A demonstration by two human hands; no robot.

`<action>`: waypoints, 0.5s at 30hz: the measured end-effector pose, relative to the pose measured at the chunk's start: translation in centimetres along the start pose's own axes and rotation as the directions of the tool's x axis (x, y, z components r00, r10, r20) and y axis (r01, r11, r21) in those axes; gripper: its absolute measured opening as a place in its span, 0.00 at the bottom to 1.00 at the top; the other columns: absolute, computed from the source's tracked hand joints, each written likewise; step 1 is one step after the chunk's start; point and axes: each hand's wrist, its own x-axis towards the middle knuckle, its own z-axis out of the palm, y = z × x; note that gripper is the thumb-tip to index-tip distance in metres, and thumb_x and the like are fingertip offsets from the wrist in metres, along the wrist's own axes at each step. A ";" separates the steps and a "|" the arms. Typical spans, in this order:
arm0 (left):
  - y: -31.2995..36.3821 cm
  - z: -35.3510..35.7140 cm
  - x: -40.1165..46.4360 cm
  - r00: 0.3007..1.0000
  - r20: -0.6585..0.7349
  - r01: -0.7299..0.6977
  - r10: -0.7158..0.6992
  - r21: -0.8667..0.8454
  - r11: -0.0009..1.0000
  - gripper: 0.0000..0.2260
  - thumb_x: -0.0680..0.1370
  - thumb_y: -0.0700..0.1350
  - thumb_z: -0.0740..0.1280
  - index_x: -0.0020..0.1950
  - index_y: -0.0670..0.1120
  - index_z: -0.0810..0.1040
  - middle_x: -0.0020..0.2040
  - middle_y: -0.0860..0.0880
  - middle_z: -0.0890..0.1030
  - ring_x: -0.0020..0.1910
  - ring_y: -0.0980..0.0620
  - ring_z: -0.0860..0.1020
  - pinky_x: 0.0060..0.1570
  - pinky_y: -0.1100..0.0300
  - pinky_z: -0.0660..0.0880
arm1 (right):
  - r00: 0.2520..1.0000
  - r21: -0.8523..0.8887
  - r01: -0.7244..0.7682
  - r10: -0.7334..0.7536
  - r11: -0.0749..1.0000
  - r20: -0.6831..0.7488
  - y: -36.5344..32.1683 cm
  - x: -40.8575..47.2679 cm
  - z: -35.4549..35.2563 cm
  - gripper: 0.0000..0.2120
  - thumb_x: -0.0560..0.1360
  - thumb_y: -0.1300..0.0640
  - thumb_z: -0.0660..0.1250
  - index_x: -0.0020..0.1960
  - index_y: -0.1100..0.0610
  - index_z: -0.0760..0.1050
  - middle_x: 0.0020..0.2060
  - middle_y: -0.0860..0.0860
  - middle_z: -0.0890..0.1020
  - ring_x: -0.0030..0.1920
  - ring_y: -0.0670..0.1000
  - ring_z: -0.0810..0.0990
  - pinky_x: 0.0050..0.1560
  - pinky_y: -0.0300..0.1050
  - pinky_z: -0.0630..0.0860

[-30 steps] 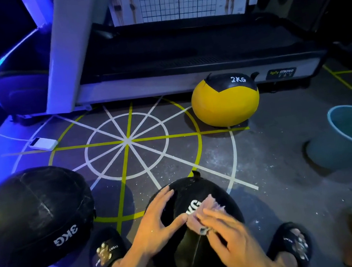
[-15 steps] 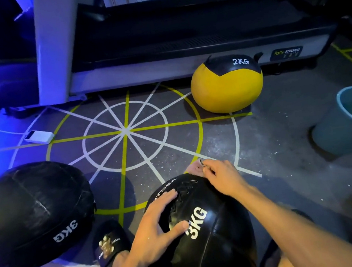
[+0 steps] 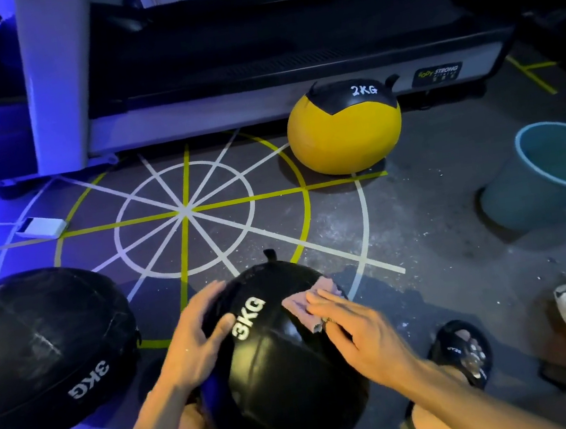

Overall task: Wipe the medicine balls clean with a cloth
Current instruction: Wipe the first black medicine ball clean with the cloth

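Note:
A black medicine ball marked 3KG (image 3: 278, 371) sits on the floor between my feet. My left hand (image 3: 192, 343) rests flat on its left side, fingers spread and straight. With straight fingers my right hand (image 3: 356, 331) presses a small pink cloth (image 3: 304, 302) against the ball's upper right. A second black 3KG ball (image 3: 46, 353) lies at the left. Further back, by the treadmill, stands a yellow and black 2KG ball (image 3: 344, 133).
A treadmill (image 3: 272, 70) runs across the back with a white post (image 3: 55, 82) at its left. A teal bucket (image 3: 552, 173) stands at the right. A white power bank (image 3: 41, 228) lies on the marked floor. My sandalled foot (image 3: 464, 352) is at the lower right.
My right hand drew the cloth back from the ball's far top edge to its upper right side. The ball turned a little, its 3KG label shifting up. My left hand stayed on the ball.

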 end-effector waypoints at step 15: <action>0.5 -2.0 0.6 0.984 0.077 0.142 -0.162 0.217 0.966 0.37 0.65 0.80 0.66 0.70 0.65 0.72 0.70 0.57 0.69 0.71 0.52 0.68 0.74 0.48 0.65 | 0.996 0.094 -0.088 0.091 0.992 -0.019 2.1 0.4 4.0 0.17 0.83 0.59 0.59 0.70 0.53 0.77 0.62 0.50 0.84 0.59 0.45 0.83 0.65 0.41 0.77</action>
